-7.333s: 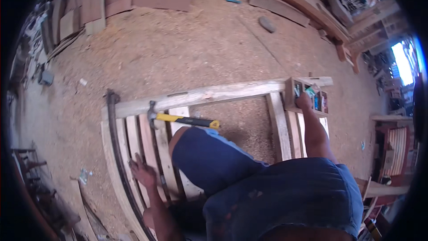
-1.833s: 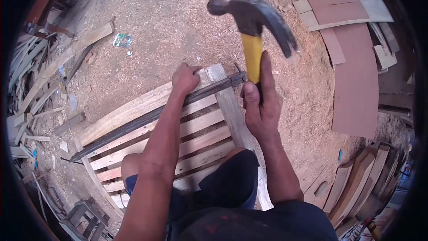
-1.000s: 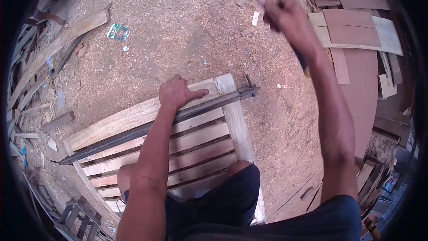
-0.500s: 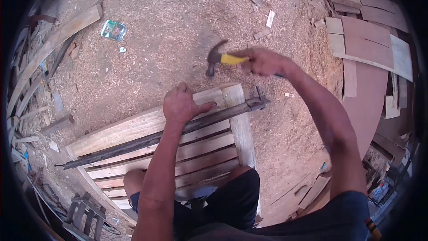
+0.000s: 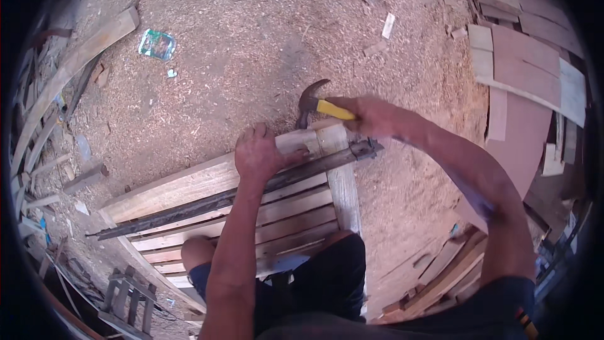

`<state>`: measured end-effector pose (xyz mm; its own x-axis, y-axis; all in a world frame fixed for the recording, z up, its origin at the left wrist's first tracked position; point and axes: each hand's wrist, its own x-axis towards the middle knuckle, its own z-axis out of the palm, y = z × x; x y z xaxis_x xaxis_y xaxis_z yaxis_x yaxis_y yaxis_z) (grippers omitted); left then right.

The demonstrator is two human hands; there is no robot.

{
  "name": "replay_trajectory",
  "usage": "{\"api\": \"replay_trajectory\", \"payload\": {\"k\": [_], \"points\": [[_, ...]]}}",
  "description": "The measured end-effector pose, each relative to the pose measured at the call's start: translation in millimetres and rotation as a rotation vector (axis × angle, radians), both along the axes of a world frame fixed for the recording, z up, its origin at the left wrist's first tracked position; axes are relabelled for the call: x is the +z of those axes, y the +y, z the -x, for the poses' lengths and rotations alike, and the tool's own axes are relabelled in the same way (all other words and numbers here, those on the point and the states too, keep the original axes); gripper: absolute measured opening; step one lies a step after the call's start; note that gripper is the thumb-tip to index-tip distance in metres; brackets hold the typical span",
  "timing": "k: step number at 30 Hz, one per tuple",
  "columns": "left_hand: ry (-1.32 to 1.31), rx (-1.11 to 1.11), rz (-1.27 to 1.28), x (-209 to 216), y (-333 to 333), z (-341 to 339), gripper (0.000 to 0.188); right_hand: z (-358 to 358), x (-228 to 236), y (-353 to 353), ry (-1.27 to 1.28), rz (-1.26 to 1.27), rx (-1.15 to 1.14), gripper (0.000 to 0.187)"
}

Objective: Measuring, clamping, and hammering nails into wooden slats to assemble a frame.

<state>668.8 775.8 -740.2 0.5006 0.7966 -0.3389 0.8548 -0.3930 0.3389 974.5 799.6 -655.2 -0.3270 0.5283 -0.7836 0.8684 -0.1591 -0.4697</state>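
We're at hammer work, right hand (image 5: 372, 117) gripping the claw hammer (image 5: 333, 109), perhaps touching the wooden rail (image 5: 179, 187) under our spread left hand (image 5: 257, 153), steady aim needed next.

Beyond the frame (image 5: 345, 198), a hand could pass over the floor (image 5: 233, 44), above low scraps (image 5: 388, 26). The hammer (image 5: 333, 109) and right hand (image 5: 371, 116) block the far right corner; the left hand (image 5: 257, 156) covers the far rail (image 5: 182, 182) nearby. The clamp (image 5: 321, 165) bars that rail's near side, knees (image 5: 199, 250) the near slats (image 5: 292, 205). Boards (image 5: 522, 56) hem the right.
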Motion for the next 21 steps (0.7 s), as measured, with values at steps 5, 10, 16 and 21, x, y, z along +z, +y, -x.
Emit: {"api": "replay_trajectory", "payload": {"k": [5, 10, 16, 21], "points": [[-0.042, 0.018, -0.012, -11.1, 3.8, 2.3, 0.086, -11.7, 22.8, 84.3, 0.071, -0.281, -0.517, 0.060], [0.021, -0.013, 0.067, -8.5, 18.0, -14.6, 0.079, -41.6, 32.4, 165.3, 0.022, -0.969, -0.850, 0.041], [-0.020, -0.007, 0.028, -12.7, 17.2, -1.7, 0.083, 3.6, -28.5, 11.8, -0.026, 0.011, -0.027, 0.076], [-0.049, -0.002, -0.006, -11.1, 19.2, -15.3, 0.083, 0.7, 13.7, 41.6, 0.045, -0.101, -0.265, 0.073]]}}
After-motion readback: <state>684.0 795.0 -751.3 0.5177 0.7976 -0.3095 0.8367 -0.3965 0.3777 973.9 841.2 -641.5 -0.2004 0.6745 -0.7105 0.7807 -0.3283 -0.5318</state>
